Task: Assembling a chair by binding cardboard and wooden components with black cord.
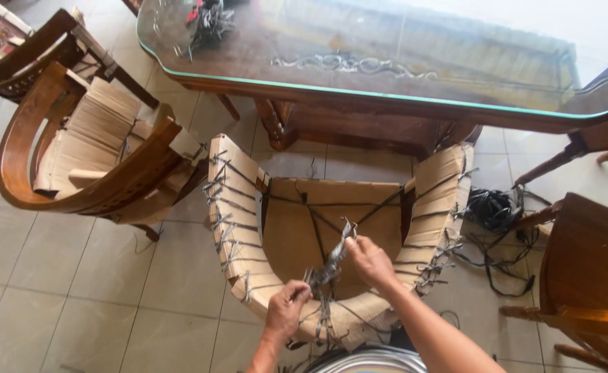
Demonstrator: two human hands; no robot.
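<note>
Lower centre of the frame: both hands work over a curved chair frame (262, 207) wrapped in pale woven strips, lying on the tiled floor (76, 276). Left hand (287, 311), low centre, grip closed into a fist around the lower end of a bundle of grey straps (331, 262). Right hand (369, 261), just right of centre, fingers pinched shut on the same bundle higher up; the upper end of the straps pokes out above the fingers. The bundle runs slantwise between the two hands, over the front rim of the frame. Dark cords cross the open middle of the frame, and short grey strap ends hang along both of its curved sides. Upper left: a finished wooden armchair (83, 152) with a woven seat, just beside the frame. Top of frame: a glass-topped wooden worktop (387, 69), a tangle of straps on its far left end. Right of the frame on the floor: a heap of black cord (494, 211), near another wooden chair (587, 269) at the right edge.
</note>
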